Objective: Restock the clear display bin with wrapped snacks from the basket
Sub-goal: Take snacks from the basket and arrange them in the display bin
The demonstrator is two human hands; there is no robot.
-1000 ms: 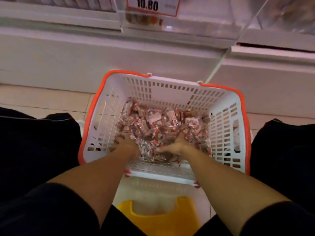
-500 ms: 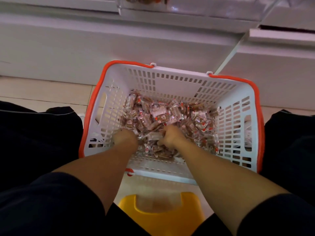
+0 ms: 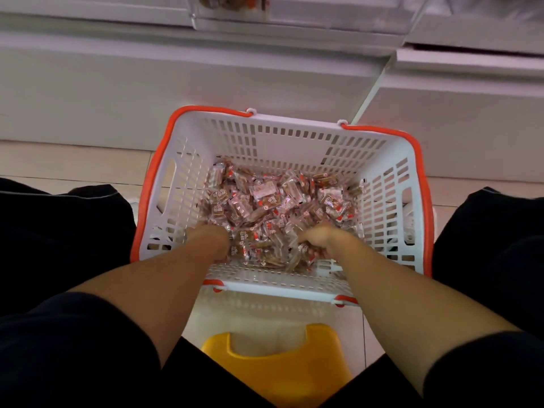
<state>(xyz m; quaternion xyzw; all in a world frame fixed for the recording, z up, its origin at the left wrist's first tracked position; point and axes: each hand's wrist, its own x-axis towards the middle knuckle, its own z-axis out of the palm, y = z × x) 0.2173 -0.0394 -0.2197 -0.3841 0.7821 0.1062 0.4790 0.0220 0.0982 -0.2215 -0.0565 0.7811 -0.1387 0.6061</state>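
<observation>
A white slotted basket (image 3: pixel 294 136) with an orange rim stands on the floor in front of me. A heap of small wrapped snacks (image 3: pixel 273 198), clear wrappers with red and brown, covers its bottom. My left hand (image 3: pixel 210 238) is dug into the near left of the heap, fingers buried among wrappers. My right hand (image 3: pixel 316 235) is curled into the near right of the heap with wrappers bunched under its fingers. The clear display bin (image 3: pixel 235 4) shows only as its lower edge at the top, with some brown snacks inside.
A white shelf base (image 3: pixel 176 81) runs behind the basket, with a second unit (image 3: pixel 471 113) at the right. A yellow stool (image 3: pixel 273 360) sits between my knees. My dark-clothed legs (image 3: pixel 59 231) flank the basket on a tiled floor (image 3: pixel 73 163).
The view has tilted down, so the price tag and most of the bin left the frame. My hands closed together into the heap, then spread apart within the near side of the snacks.
</observation>
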